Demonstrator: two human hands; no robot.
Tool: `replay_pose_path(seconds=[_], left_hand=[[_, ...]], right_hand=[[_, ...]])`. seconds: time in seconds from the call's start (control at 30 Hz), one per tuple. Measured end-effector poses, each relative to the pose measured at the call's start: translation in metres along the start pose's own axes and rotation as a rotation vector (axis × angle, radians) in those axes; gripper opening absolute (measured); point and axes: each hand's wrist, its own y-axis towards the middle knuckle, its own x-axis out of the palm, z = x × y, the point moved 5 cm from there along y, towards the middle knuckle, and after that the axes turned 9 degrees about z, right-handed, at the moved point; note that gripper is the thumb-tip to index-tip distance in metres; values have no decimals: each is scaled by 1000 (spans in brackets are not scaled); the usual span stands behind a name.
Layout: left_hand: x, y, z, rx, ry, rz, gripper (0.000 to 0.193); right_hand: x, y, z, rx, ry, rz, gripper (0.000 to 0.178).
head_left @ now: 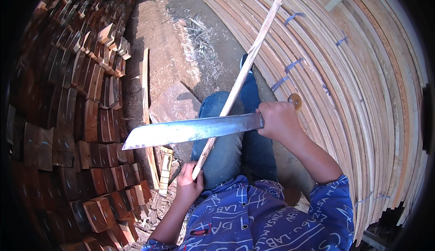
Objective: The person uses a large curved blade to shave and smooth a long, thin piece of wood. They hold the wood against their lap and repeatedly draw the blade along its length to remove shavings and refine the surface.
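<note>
My right hand (280, 121) is wrapped round the wooden handle of a machete (195, 129), its round butt showing past my fist. The broad steel blade points left and crosses above a long, thin wooden stick (253, 56). Near its lower end, my left hand (188, 183) grips the stick, which slants up and away to the right over my jeans-covered leg (222, 155). Where the blade passes over the stick, I cannot tell whether they touch.
Stacked short wooden blocks (97, 124) rise along the left. Long bundled wood strips (326, 69) tied with blue bands fill the right. A flat board (176, 103), a thin strip (145, 92), a yellow level-like bar (166, 169) and wood shavings (204, 42) lie on the ground.
</note>
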Motion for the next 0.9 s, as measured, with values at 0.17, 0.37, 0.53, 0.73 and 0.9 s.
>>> replay_pose_path(seconds=[0.17,0.37,0.53,0.73,0.9], left_hand=[[0,-1,-4,-9,5,-7,27],[-2,1,-3,-7,10,-30,27],[-4,-3,-3,-9,44,-29,31],[3,1,-1,-22,15,-40,38],[3,-2,-3,-13,27,-45,38]], right_hand=[[-1,-1,-3,12,-8,-34,26],[-10,9,2,-1,-84,42,27],[-45,34,61,258,-195,169,18],[-48,22,73,373,-168,168,15],[-27,8,29,197,-136,33,20]])
